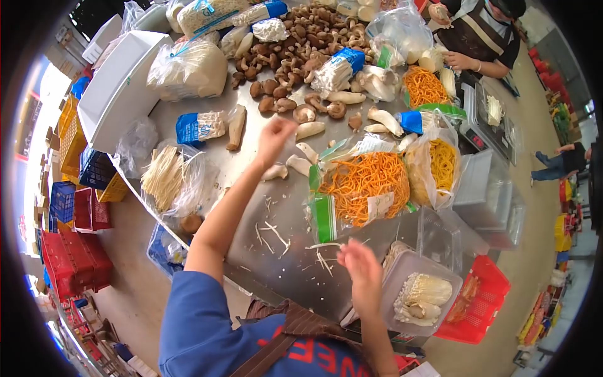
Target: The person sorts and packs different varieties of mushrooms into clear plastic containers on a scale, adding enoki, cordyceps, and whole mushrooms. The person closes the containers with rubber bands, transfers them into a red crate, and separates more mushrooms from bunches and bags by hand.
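Note:
My left hand (275, 134) reaches over the middle of the metal table, blurred, its fingers partly hidden. Just beside it lies a pale king oyster mushroom (309, 130); more king oyster mushrooms (298, 164) lie below. My right hand (362, 261) hovers by the table's near edge, slightly blurred, fingers extended and apart. Near its fingertips are thin white mushroom strands (324, 262) scattered on the metal. Left of the hand sits an open bag of orange strand-like mushrooms (361, 182). To its right, a clear plastic tub (392, 301) holds a pale enoki bunch (426, 295).
Brown shiitake mushrooms (295, 47) are heaped at the back. A bag of yellow strands (441, 164) stands right. A scale (496, 122) and stacked clear trays (482, 191) line the right edge. A co-worker (480, 38) stands at the far right. White bins (122, 85) stand left.

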The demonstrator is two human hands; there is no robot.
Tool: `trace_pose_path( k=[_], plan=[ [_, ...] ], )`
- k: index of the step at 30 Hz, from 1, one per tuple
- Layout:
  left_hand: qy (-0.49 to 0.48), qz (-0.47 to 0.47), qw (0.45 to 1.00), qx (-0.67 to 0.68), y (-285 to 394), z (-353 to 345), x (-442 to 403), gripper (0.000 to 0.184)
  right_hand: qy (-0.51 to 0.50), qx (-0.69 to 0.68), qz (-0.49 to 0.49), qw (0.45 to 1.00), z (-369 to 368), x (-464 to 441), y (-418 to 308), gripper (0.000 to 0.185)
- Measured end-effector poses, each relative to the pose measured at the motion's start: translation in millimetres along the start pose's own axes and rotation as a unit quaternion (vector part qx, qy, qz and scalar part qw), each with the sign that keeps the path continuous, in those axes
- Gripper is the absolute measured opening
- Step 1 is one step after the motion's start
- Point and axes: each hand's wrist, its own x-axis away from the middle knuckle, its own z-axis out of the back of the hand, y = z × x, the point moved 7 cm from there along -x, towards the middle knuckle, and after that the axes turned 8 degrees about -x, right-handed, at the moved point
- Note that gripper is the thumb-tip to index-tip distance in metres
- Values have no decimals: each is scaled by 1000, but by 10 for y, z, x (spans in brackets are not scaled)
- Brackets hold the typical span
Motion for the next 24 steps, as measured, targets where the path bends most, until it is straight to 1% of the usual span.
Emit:
trace_pose_path(
  k=[1,2,3,4,5,6,7,8,9,10,11,12,14,15,16,17,18,19,20,21,22,23,24],
  plan=[
    [-127,-1,989,74,269,-225,311,25,-3,-149,-60,987,-194,-184,30,39],
    [-275,24,955,104,410,-413,573,28,-15,-260,-93,961,-343,-398,89,39],
    [-256,-47,964,52,444,-356,568,29,-24,-368,-122,922,-448,-626,203,40],
    [-244,-124,962,4,481,-347,508,29,-54,-349,-143,925,-530,-860,345,36],
    [-113,-145,978,-98,366,-125,213,28,-74,-328,-152,930,-544,-1064,486,32],
    [-1,-180,958,-222,0,161,-236,28,-62,-306,-194,930,-548,-1184,670,27],
    [127,-227,898,-355,-6,440,-505,31,-45,-301,-214,928,-655,-1126,630,24],
    [47,-199,900,-386,45,437,-632,36,-31,-216,-175,960,-697,-1052,531,20],
    [74,-140,938,-309,-282,561,-943,41,-60,-196,-177,963,-787,-971,500,21],
    [54,-172,955,-235,-301,509,-987,44,-82,-155,-188,966,-814,-894,496,23],
    [66,-201,917,-339,-516,522,-1160,45,-101,-154,-176,967,-833,-799,483,25],
    [98,-237,877,-407,-400,467,-1052,42,-117,-161,-175,964,-826,-721,486,31],
    [120,-254,863,-421,-355,496,-962,40,-120,-304,-186,927,-730,-578,548,35],
    [109,-250,880,-390,-405,589,-955,37,-114,-310,-174,928,-634,-526,573,35],
    [98,-244,896,-359,-471,684,-972,35,-136,-258,-147,945,-531,-461,571,35],
    [98,-197,944,-245,-629,861,-1032,33,-157,-204,-123,959,-433,-374,536,35],
    [96,-143,977,-128,-744,964,-1077,32,-150,-207,-118,960,-319,-272,464,35],
    [106,-22,993,-36,-571,974,-817,31,-147,-153,-91,973,-201,-162,340,34],
    [26,-63,998,1,-200,838,-541,32,-144,-98,-66,982,-85,-44,215,33],
    [1,-65,992,112,-283,835,-516,33,-139,-103,-64,983,14,81,100,33],
    [-24,-65,972,223,-356,824,-495,33,-95,-190,-92,973,154,198,10,33],
    [-84,-46,945,311,-204,657,-337,35,-52,-276,-119,952,284,303,-29,33],
    [-91,-46,946,309,-63,521,-178,35,-48,-280,-114,952,390,386,-56,33]
  ],
)
